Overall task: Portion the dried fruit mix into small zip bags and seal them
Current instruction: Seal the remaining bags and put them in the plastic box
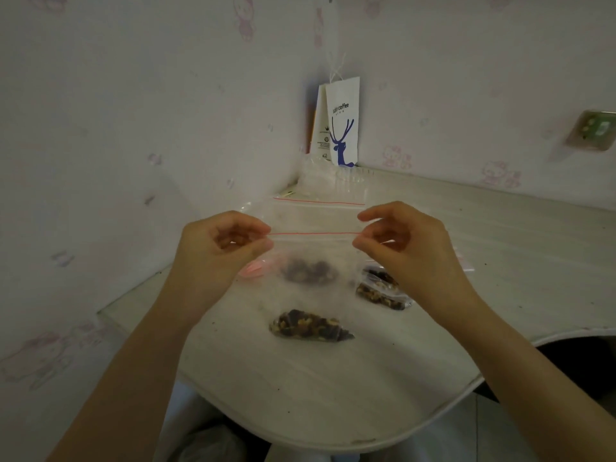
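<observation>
on the far left, pale wallpaper (100,128) with faint pink cartoon figures runs to the corner. the left hand (226,248) is raised over the white table (333,401), thumb and forefinger curled and pinching the left end of the top of a small clear zip bag (313,253). the bag hangs in the air between the two hands, its red zip strip (315,233) pulled straight and level from one pinch to the other; whether the strip is pressed shut cannot be told. a dark clump of dried fruit mix (308,274) sits low in the bag, blurred through the plastic. just left of it shows a small pink thing (251,271), too blurred to name. beyond the held bag, further clear plastic with a second red strip (320,203) lies on the table near the corner, and behind it a white paper coffee bag (343,121) with a blue deer stands against the wall. nearer the person, a filled packet (310,325) of the mix lies flat on the table. the right hand (410,248) pinches the right end of the bag's top the same way, fingers curled. under its wrist lie more filled packets (380,293), overlapping. far right, a switch plate (593,130) is on the wall
</observation>
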